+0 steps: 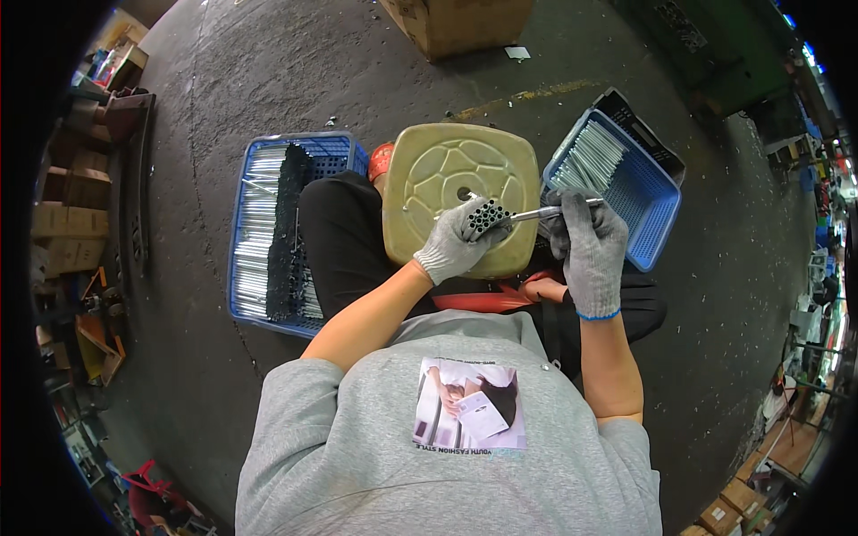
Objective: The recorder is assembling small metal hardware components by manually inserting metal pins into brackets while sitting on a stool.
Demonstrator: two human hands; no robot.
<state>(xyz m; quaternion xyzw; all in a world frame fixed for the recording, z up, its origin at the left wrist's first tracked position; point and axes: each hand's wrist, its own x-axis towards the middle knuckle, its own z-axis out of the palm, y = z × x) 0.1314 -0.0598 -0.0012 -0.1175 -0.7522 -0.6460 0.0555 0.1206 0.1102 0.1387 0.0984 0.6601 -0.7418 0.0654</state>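
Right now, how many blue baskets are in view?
2: a left basket, left of the yellowish stool and loaded with silvery rods; and a right basket, right of the stool, partly filled with similar rods. Others may be hidden toward the picture's dim edges.

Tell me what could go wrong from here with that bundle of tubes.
The left hand alone grips the bundle of tubes, so some might slip out if its grip loosens. The metal rod in the right hand points toward that hand, so a slip could jab it. A dropped tube could strike the foot beside the stool.
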